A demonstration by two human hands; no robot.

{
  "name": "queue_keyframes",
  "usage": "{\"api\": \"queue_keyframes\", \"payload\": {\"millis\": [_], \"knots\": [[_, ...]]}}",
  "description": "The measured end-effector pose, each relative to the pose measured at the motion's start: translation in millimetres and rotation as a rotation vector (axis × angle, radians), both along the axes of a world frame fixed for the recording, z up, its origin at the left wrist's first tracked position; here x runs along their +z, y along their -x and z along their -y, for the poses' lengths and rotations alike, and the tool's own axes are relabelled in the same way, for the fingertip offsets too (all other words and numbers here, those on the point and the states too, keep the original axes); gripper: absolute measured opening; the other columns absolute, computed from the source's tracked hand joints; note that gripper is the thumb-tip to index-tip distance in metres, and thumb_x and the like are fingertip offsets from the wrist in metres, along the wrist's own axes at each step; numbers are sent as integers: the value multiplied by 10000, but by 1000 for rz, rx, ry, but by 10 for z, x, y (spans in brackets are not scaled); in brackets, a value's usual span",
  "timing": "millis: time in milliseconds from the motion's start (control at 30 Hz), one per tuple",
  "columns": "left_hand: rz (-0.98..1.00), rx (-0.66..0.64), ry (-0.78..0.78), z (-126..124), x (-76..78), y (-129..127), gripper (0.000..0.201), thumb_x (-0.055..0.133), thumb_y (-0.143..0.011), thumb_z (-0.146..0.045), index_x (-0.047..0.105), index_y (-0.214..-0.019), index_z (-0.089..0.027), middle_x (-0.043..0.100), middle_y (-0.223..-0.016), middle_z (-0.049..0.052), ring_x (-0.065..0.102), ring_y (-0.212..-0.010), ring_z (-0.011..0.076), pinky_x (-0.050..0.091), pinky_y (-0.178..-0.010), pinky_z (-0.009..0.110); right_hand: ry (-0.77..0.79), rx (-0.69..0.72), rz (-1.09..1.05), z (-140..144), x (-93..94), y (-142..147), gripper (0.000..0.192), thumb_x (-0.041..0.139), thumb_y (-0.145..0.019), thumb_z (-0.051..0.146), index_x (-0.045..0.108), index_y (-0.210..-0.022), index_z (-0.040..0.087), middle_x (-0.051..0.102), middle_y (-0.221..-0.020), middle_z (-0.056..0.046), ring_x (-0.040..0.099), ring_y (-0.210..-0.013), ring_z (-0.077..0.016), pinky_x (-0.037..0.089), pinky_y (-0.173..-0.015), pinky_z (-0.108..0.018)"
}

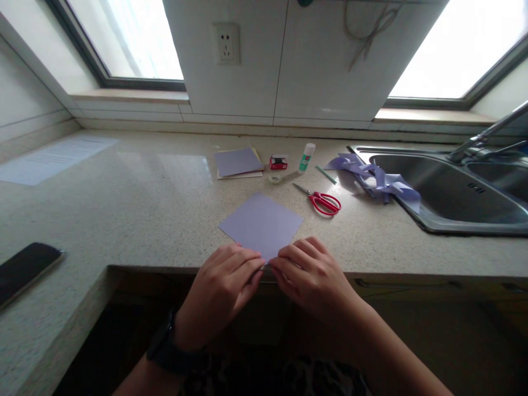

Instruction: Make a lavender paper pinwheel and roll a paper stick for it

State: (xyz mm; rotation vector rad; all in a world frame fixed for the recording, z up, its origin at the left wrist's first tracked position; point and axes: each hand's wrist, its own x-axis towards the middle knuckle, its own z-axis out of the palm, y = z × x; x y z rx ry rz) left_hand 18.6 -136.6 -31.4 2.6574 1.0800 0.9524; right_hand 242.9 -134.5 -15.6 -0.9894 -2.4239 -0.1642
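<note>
A square sheet of lavender paper lies turned like a diamond at the counter's front edge, its near corner toward me. My left hand pinches that near corner from the left, fingers pressed together. From the other side my right hand pinches at the same corner, its fingertips almost meeting the left ones. The fingers hide the corner itself, so I cannot see how it is bent. Beyond the paper, to the right, lie scissors with red handles, blades pointing away to the left.
Behind stand a paper stack, a small red box, a tape roll and a glue stick. A green strip and lavender paper pinwheels lie by the sink. A phone and printed sheet are left.
</note>
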Motion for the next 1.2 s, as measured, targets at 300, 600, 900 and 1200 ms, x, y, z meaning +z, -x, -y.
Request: {"api": "queue_keyframes", "payload": {"millis": [300, 600, 900, 1200], "knots": [[13, -12, 7, -7, -29, 7, 269, 613, -961, -120, 656, -1217, -190, 714, -1199, 45, 636, -1095, 213, 496, -1079, 458, 36, 7, 47, 13, -17, -4, 64, 610, -941, 184, 667, -963, 202, 698, -924, -27, 573, -835, -187, 385, -788, -363], [14, -11, 36, 2, -7, 1, 263, 603, -966, -117, 660, -1213, -186, 716, -1197, 49, 635, -1098, 213, 506, -1080, 457, 15, -28, 91, 50, -19, 9, 69, 597, -959, 206, 664, -971, 215, 706, -936, -28, 550, -842, -195, 376, -794, -370], [20, -24, 25, 3, -1, -5, 267, 593, -963, -100, 659, -1211, -176, 715, -1196, 61, 638, -1098, 219, 515, -1077, 465, -89, -98, 85, 131, -81, 84, 161, 611, -951, 183, 686, -1094, 187, 723, -924, -25, 561, -830, -207, 387, -775, -392], [-52, 16, -38, 19, 11, 0, 292, 568, -965, -113, 635, -1249, -126, 699, -1232, 107, 624, -1161, 243, 521, -1077, 462, -103, -202, 49, 265, -179, 149, 328, 605, -934, 165, 642, -1259, 145, 731, -1145, -66, 585, -931, -226, 417, -828, -428]]}}
